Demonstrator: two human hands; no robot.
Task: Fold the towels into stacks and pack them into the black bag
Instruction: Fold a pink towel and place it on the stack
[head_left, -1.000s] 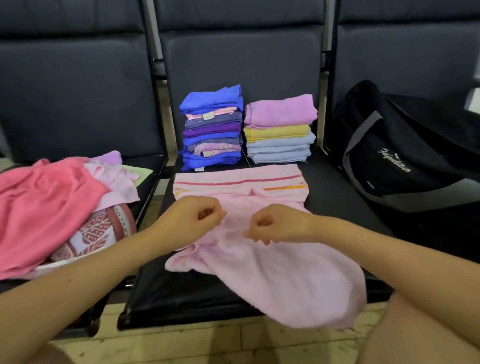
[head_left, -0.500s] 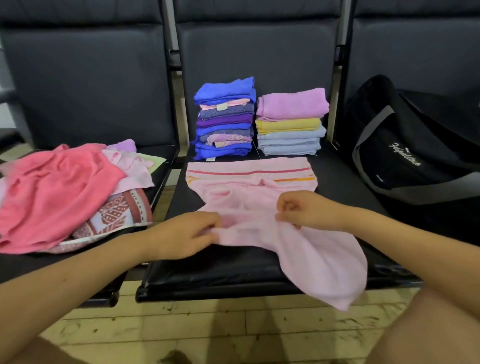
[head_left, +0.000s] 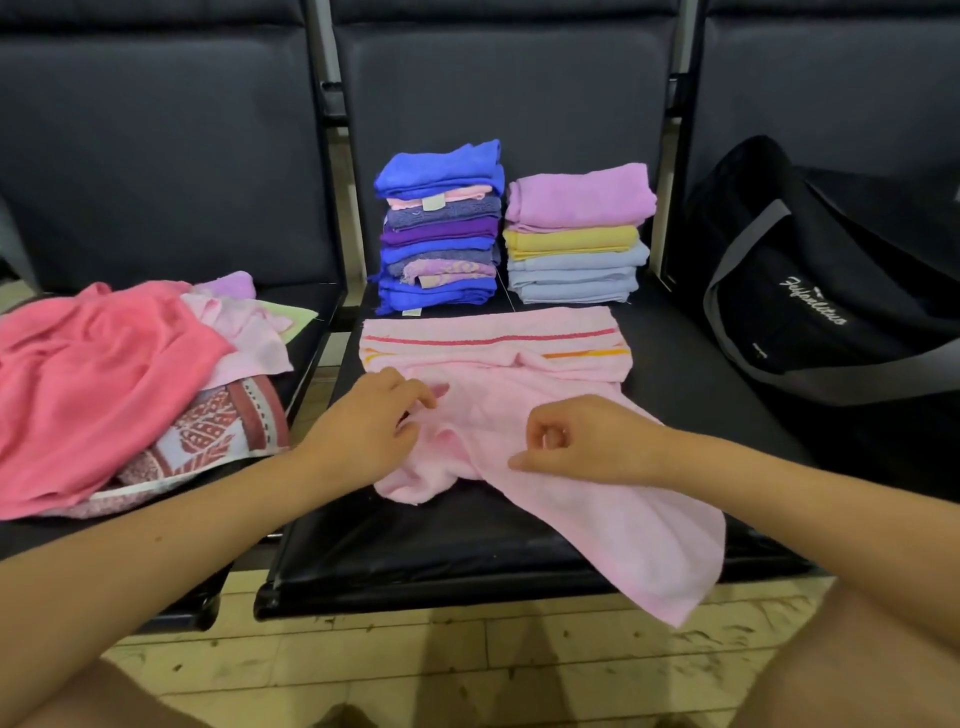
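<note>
Pink terry towel (head_left: 561, 457) lay rumpled on the middle seat (head_left: 415, 545), limp and light; corners offered the best hold. Left hand (head_left: 363, 431) and right hand (head_left: 587, 441) pinched its bunched middle. Farther right sat the black bag (head_left: 810, 291).

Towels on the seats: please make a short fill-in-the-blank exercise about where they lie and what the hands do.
1. Both hands, left hand and right hand, hold the light ____ towel.
2. Behind it stand ____ folded stacks, blue stack and purple-topped stack.
3. The black bag sits on the ____ seat.
4. The unfolded pile lies on the ____ seat.

Missing words: pink; two; right; left
</note>
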